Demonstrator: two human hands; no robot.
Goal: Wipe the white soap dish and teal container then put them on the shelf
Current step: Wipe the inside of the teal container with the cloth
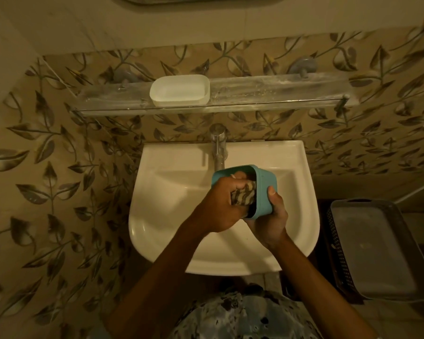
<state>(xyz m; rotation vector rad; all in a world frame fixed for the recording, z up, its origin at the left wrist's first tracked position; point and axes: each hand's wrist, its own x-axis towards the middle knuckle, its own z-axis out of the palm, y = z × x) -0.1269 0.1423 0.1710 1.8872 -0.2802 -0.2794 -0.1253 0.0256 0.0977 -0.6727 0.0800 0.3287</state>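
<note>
Head view is showing the right hand [270,216] gripping the teal container [262,192] above the sink [171,216] while the left hand [220,201], clenching a cloth [245,194], is wiping inside; the soap dish [179,90] is sitting on the shelf [279,94], where the container likely goes next.

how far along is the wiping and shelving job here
Done, it seems: the white soap dish already sits on the shelf. In hand: over the sink, the right hand holds the teal container while the left hand presses a cloth inside it. Left: finishing the wipe and shelving the container.
</note>
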